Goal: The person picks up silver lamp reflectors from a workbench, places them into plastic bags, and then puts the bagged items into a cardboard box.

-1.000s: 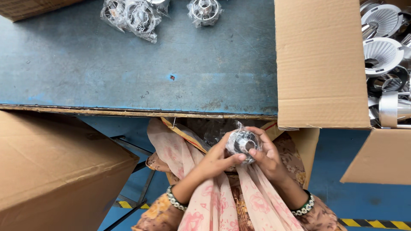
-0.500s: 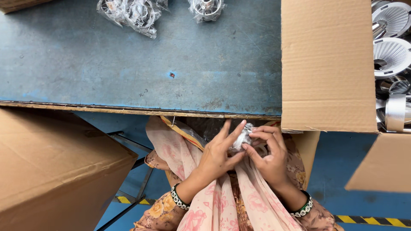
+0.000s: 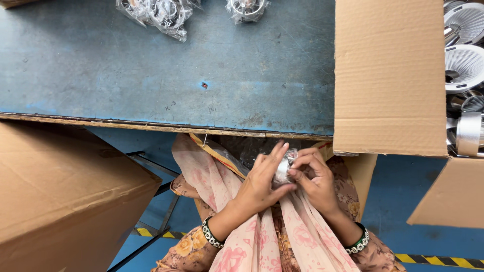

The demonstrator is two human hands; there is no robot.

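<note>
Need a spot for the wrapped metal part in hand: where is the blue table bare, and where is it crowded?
Bare: the middle of the blue table, between its front edge, the bagged parts along the far edge and the cardboard flap. Crowded: the box of reflectors and the lap, where left hand and right hand hold the wrapped part.

Tabletop [image 3: 151, 75] middle open; bagged parts [image 3: 161, 12] at far edge, cardboard box [image 3: 388, 75] blocks right.

Even, soft daylight-like light fills the scene, bright and without hard shadows. The blue worktable [image 3: 151, 75] shows a dull sheen, and glare sparks on the plastic-wrapped metal parts [image 3: 161, 12]. Focus is sharp throughout; the edges perhaps bend slightly from a wide lens.
</note>
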